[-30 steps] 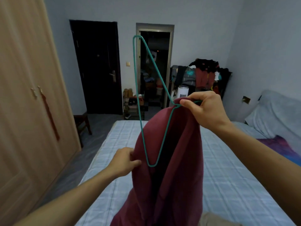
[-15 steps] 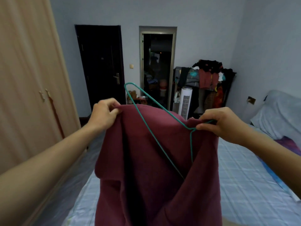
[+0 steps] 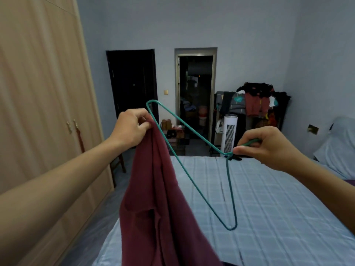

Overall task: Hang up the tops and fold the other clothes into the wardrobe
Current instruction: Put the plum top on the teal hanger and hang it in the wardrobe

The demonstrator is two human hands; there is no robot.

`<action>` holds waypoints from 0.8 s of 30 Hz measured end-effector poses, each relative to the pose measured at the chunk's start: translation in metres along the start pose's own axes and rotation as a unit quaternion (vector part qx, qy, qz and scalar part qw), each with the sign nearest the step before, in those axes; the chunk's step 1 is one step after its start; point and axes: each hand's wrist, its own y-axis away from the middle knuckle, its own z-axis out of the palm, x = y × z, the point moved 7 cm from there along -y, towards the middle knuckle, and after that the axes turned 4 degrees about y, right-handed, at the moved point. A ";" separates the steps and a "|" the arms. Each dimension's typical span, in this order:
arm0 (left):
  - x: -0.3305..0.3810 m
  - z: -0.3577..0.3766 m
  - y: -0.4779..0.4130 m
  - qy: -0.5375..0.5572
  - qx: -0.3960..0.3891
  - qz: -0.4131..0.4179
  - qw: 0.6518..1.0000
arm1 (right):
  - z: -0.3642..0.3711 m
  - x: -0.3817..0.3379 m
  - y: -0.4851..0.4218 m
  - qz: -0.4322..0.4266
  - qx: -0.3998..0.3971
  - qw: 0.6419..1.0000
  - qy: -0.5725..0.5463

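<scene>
My left hand [image 3: 132,127] pinches one maroon top [image 3: 159,204] at ten o'clock; my right hand [image 3: 267,146], at three, is closed around one green wire hanger [image 3: 194,162] by its neck, over the bed [image 3: 269,198].

Place: a bedroom in a home is shown.
Bed [image 3: 269,198]: a mattress covered by a pale blue checked sheet is seen across the lower right, with a pillow [image 3: 338,150] propped at its right edge.
Wardrobe [image 3: 38,112]: tall light-wood doors with small metal handles are seen along the left wall.
Clothes rack [image 3: 255,104]: garments are piled and hung on it in the far right corner.
Tower fan [image 3: 229,133]: a white unit is stood on the floor just beside the rack.
Doors: a dark closed door [image 3: 132,83] and an open doorway [image 3: 196,93] are set in the far wall.
Walls: plain pale blue-grey paint is seen.
</scene>
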 end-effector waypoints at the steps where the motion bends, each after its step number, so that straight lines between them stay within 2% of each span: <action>1: -0.002 0.001 0.001 0.001 -0.002 -0.008 1.000 | 0.002 0.001 0.000 0.013 -0.017 0.999 -0.035; 4: -0.012 0.000 -0.001 0.003 -0.013 -0.038 0.999 | 0.014 0.004 0.004 0.038 -0.087 0.990 -0.105; 8: -0.017 -0.008 -0.005 0.033 -0.033 -0.047 0.998 | 0.016 0.004 0.004 0.041 -0.131 0.986 -0.091; 13: -0.020 -0.025 -0.013 0.062 -0.014 -0.076 0.995 | -0.001 -0.010 -0.006 -0.004 -0.123 0.992 0.023; 17: -0.018 -0.032 -0.014 0.076 -0.008 -0.084 0.994 | 0.019 -0.028 -0.009 -0.044 -0.135 0.982 0.120; 24: -0.011 -0.034 -0.008 0.067 -0.008 -0.074 0.995 | 0.040 -0.032 -0.014 0.038 -0.140 0.976 0.160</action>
